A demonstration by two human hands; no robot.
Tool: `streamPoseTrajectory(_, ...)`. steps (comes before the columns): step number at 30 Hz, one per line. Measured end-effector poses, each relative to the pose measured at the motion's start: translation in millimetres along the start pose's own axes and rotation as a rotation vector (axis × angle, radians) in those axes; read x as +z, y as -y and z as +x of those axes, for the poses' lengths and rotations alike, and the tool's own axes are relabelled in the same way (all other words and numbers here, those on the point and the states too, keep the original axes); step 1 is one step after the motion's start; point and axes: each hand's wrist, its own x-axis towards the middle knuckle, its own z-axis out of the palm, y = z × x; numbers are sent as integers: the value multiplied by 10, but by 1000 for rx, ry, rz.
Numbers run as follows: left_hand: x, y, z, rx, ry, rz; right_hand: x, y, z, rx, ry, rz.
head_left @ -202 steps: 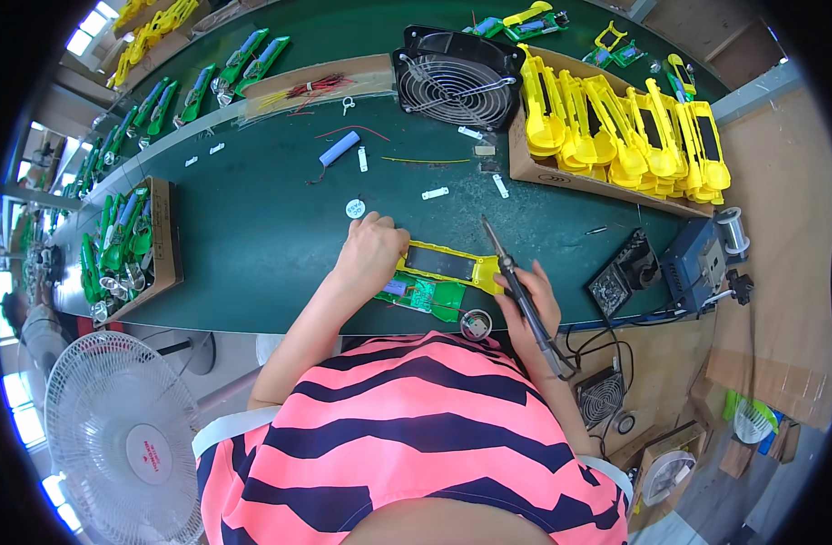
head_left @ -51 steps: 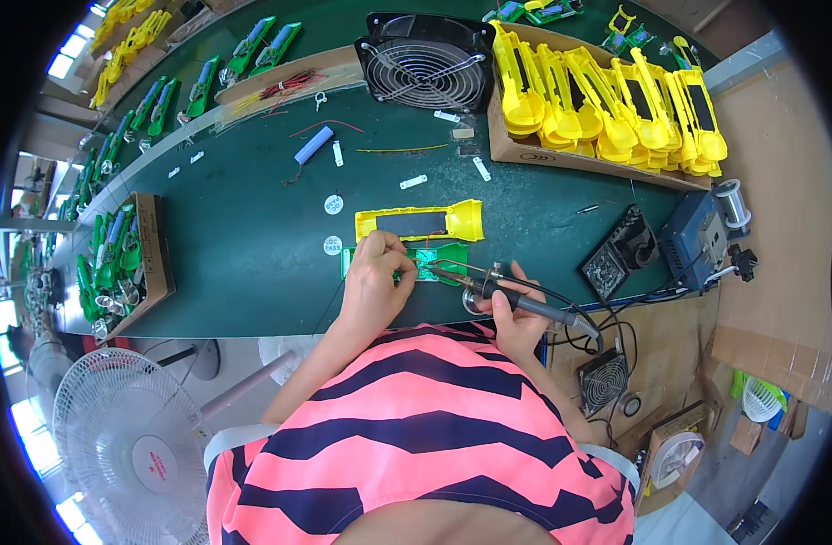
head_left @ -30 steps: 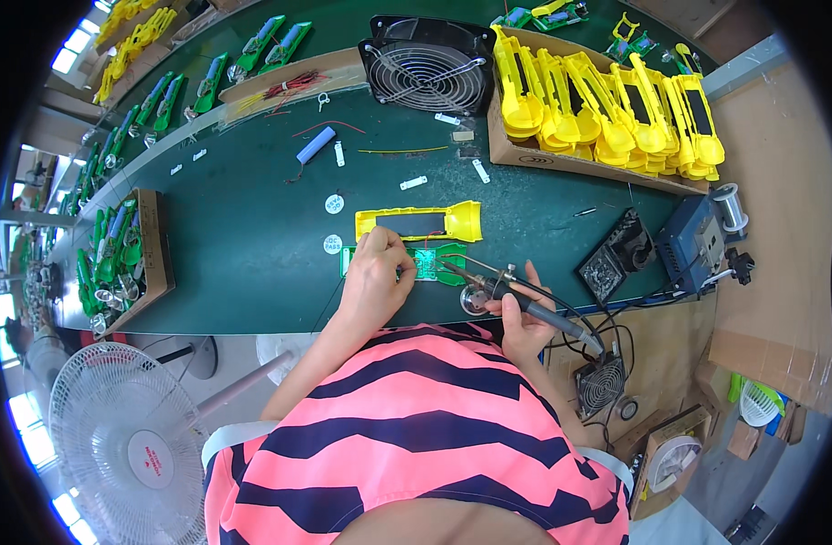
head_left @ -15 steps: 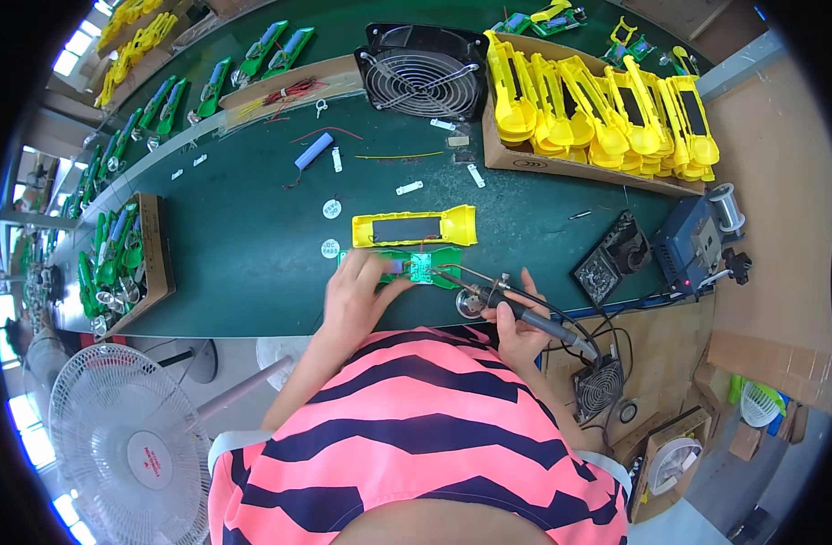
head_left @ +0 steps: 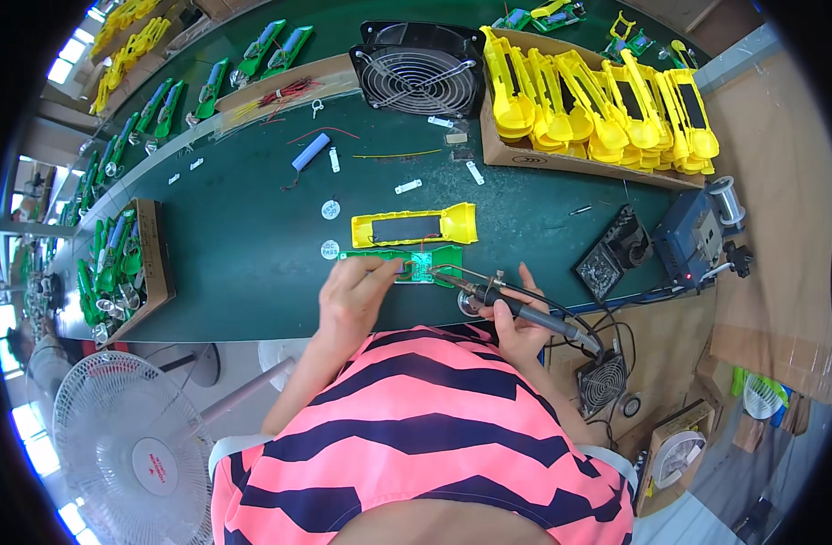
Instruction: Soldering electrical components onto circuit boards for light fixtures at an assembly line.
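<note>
A green flashlight housing lies near the front edge of the table, with a small green circuit board and thin wires in it. My left hand is closed in a pinch at the board's left side; what is between its fingertips is too small to make out. In my right hand is a soldering iron, its tip pointing left at the board's right side. Just beyond the housing lies a yellow housing half with a dark strip, a red wire running between the two.
A carton of yellow housings stands at the back right beside a black fan. The blue soldering station and iron stand are at the right. Green housings fill a box at left. A blue battery lies behind.
My left hand has shifted from lying over the housing's left part to a raised pinch beside the board. The soldering iron has stayed nearly in place.
</note>
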Motion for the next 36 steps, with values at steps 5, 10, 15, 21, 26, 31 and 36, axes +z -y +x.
streamPoseTrajectory(5, 231, 80, -75, 5, 42, -97, 10, 3, -90, 214, -71, 177)
streamPoseTrajectory(10, 163, 39, 12, 70, 126, -18, -3, 5, -57, 182, -93, 219)
streamPoseTrajectory(15, 120, 7, 38, 158, 222, 108, 14, 65, -38, 210, -94, 223)
streamPoseTrajectory(21, 103, 10, 45, 218, 241, 171, 42, 36, -54, 242, -89, 277)
streamPoseTrajectory(26, 94, 14, 46, 222, 256, 156, 28, 53, -19, 151, -40, 187)
streamPoseTrajectory(31, 87, 15, 46, 227, 243, 123, 39, 44, -16, 145, -42, 149)
streamPoseTrajectory(36, 69, 6, 36, 215, 274, 130, 34, 13, -1, 62, -11, 79)
